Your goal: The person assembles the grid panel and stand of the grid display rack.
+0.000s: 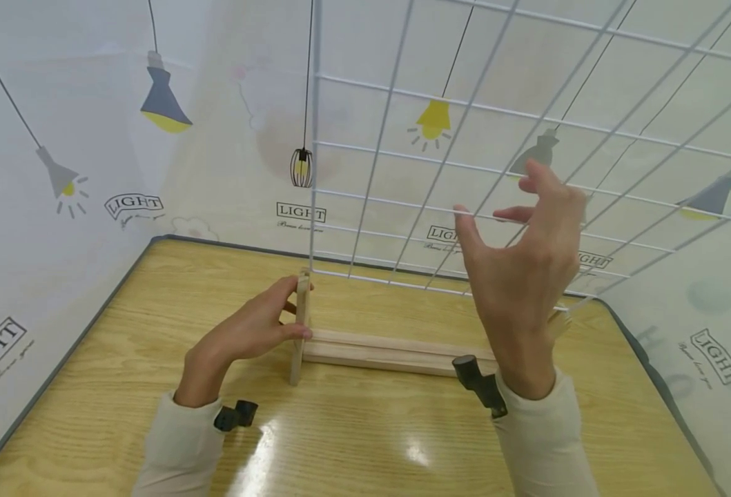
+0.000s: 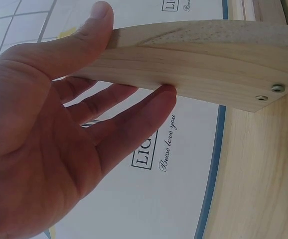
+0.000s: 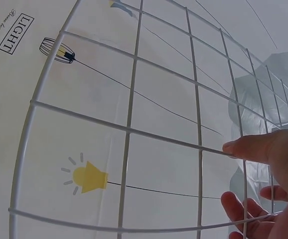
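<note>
A wooden stand stands on the table, with a long crossbar [image 1: 390, 353] between its ends. My left hand [image 1: 247, 324] grips its left end board [image 1: 301, 331], thumb and fingers at opposite edges; two screw heads [image 2: 277, 88] show on that board in the left wrist view. A white wire grid panel [image 1: 374, 146] rises above the stand, its lower left corner by the end board's top. My right hand [image 1: 527, 255] is raised at the grid with thumb and fingers spread apart. In the right wrist view its thumb [image 3: 251, 148] lies against a wire. My right wrist partly hides the stand's right end.
The wood-grain table [image 1: 353, 428] has a dark edge strip [image 1: 107, 310]. Behind it hangs a pale backdrop [image 1: 216, 159] printed with lamps and lettering. Small black devices sit on both wrists, the left one [image 1: 236, 415] and the right one [image 1: 480, 386].
</note>
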Demonstrator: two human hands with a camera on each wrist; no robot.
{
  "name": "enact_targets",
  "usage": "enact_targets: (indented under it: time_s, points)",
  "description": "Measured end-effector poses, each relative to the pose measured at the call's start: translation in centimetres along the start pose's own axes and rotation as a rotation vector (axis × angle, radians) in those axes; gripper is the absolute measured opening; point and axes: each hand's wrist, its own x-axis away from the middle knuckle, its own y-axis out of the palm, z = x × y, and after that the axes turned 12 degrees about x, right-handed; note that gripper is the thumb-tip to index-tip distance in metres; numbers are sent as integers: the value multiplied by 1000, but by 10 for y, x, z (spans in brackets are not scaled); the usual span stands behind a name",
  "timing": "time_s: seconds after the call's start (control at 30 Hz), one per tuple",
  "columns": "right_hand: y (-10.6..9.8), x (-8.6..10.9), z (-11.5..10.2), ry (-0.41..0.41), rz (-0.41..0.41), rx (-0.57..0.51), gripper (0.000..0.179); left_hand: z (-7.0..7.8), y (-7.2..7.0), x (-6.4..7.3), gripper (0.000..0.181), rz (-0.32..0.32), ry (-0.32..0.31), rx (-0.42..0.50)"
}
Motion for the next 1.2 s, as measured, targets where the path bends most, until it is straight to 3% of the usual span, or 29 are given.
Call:
enact_targets:
  time_s: [1.2]
  points:
    - [1,3,-5,6,-96,2,56,1,-1,2,55,-11,9,5]
